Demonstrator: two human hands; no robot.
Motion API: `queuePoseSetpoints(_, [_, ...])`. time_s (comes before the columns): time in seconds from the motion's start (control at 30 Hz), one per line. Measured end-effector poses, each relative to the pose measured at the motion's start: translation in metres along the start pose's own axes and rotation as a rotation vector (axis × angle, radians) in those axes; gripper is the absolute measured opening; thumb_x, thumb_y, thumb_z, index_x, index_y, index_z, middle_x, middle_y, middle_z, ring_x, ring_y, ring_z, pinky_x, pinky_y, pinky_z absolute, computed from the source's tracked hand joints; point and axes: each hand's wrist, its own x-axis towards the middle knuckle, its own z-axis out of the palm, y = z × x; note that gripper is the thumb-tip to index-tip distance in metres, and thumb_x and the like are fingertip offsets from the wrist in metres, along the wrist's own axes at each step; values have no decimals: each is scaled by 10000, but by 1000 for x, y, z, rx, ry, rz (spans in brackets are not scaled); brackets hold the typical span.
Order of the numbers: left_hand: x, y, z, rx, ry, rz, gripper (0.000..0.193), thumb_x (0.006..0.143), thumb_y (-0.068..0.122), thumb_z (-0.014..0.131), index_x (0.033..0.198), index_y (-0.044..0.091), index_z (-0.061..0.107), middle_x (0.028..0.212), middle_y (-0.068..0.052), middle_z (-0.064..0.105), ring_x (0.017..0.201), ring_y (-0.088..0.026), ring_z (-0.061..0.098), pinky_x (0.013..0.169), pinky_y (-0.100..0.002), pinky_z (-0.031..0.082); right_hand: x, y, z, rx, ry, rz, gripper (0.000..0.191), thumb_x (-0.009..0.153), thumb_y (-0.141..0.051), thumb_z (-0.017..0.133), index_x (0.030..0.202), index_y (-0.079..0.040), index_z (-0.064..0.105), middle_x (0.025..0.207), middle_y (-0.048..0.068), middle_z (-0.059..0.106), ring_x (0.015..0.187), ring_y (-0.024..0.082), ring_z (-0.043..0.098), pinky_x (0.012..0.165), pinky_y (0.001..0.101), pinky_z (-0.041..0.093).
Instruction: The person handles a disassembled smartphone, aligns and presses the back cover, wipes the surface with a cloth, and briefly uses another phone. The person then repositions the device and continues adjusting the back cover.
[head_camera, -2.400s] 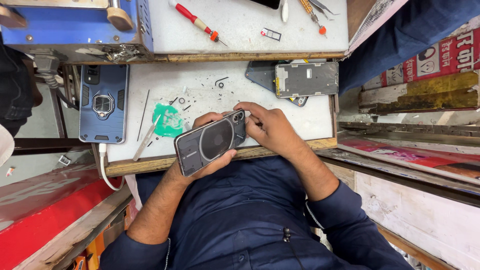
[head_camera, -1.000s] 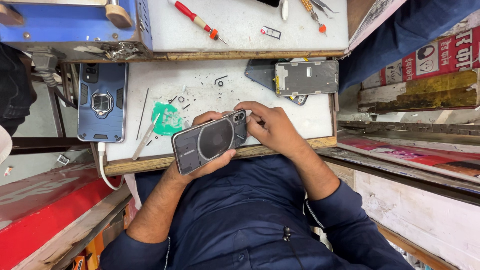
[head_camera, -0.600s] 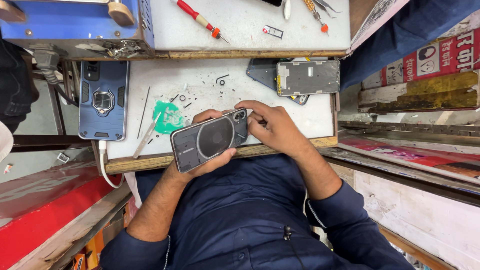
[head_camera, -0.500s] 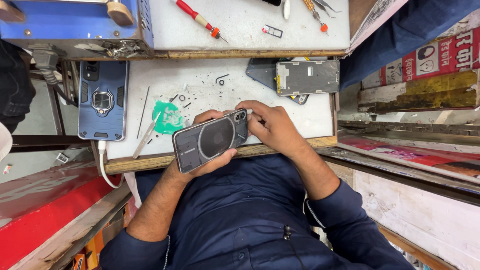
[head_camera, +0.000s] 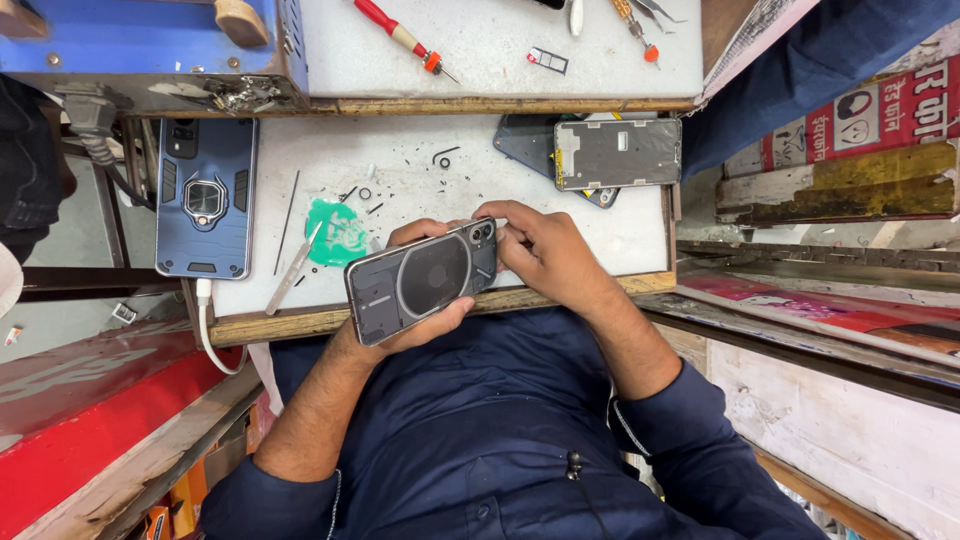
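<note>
Grey phone (head_camera: 420, 282) in left hand (head_camera: 400, 325) (face-down)

The left hand (head_camera: 415, 325) is cupped palm-up with fingers curled in a grip; the right hand (head_camera: 545, 255) is bent inward, fingertips pinched together.

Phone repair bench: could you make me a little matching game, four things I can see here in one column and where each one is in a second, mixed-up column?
Things:
1. grey phone
2. blue phone case
3. red-handled screwdriver
4. green blob

Places:
A. on the upper shelf, lying at a slant
B. flat at the left edge of the white bench, ring on its back
C. held above the bench's front edge in the left hand, right hand at its camera end
D. on the bench just left of the held phone, beside a thin metal tool

Pairs: 1-C, 2-B, 3-A, 4-D
</note>
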Motion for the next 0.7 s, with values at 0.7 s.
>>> queuePoseSetpoints(0.7, [2,-1,4,-62,14,45,694,853,33,817,1435,28,439,1453,-155,538,1374,-241,567,1132,-365,509,9,-7,-16,47,1,128,135,970,-129,707,1056,-41,763,804,46,780,724,92,724,635,244,577])
